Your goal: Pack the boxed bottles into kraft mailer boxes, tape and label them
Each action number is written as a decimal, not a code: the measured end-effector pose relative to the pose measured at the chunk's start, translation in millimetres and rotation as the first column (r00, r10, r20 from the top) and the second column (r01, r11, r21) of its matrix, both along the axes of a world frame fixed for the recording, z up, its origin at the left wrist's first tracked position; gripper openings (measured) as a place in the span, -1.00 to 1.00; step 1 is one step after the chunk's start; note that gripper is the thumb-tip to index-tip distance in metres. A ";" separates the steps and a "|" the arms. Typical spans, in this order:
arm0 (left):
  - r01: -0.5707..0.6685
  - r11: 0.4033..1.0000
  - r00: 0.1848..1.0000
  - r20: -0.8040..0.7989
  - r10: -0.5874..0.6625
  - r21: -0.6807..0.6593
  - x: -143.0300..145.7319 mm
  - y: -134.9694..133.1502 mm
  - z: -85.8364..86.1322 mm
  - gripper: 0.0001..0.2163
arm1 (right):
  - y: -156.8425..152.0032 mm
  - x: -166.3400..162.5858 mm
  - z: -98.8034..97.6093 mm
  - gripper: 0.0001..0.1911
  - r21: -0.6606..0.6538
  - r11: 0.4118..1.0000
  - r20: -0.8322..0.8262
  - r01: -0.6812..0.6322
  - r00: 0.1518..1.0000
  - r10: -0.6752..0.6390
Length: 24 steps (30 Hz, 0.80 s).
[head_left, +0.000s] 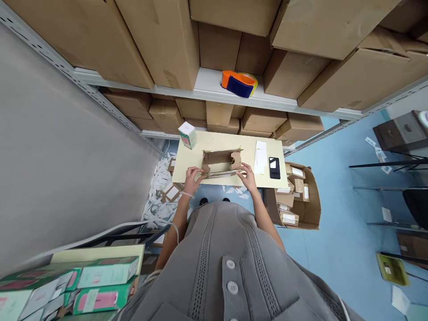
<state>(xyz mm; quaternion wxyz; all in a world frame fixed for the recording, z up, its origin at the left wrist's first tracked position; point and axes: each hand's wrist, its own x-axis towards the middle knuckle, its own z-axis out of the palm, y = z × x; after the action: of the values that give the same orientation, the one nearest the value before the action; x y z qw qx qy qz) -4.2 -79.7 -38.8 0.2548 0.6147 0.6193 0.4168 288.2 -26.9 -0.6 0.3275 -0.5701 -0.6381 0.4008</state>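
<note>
On the pale yellow table stands a small brown cardboard box, partly folded, with its middle open and its end flaps bent inward. My left hand grips the near left corner of the box, fingers pressed against the cardboard. At the near right corner, my right hand pinches the same near wall. Behind and left of the box sits a small white and green carton, upright. White paper slips and a black phone lie to the right of the box.
A shelf full of brown cartons rises behind the table, with orange and blue rolls on it. A large open carton of small parcels stands right. Paper scraps cover the floor left; green boxes fill the lower left.
</note>
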 end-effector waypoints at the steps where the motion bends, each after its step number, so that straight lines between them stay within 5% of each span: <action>1: 0.018 1.000 1.000 -0.015 -0.018 -0.014 1.6 1.3 -1.3 -0.82 | 0.4 0.2 -0.8 -0.61 -0.004 1.000 0.002 0.004 1.000 -0.004; 16: 0.086 0.994 0.996 0.002 -0.086 -0.066 10.1 9.5 4.1 -0.77 | -0.8 -1.7 -5.2 -0.36 -0.053 0.998 0.049 0.046 0.998 -0.043; 24: -0.036 0.995 0.989 0.141 0.050 -0.095 13.8 16.7 8.5 -0.41 | 14.4 -6.6 -2.6 -0.26 -0.106 0.975 0.092 0.193 0.979 -0.184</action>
<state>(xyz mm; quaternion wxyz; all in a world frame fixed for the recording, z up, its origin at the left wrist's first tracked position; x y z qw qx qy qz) 9.6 -63.0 -30.3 0.3179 0.5572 0.6310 0.4362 281.7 -12.5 -3.2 0.3042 -0.6619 -0.5699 0.3803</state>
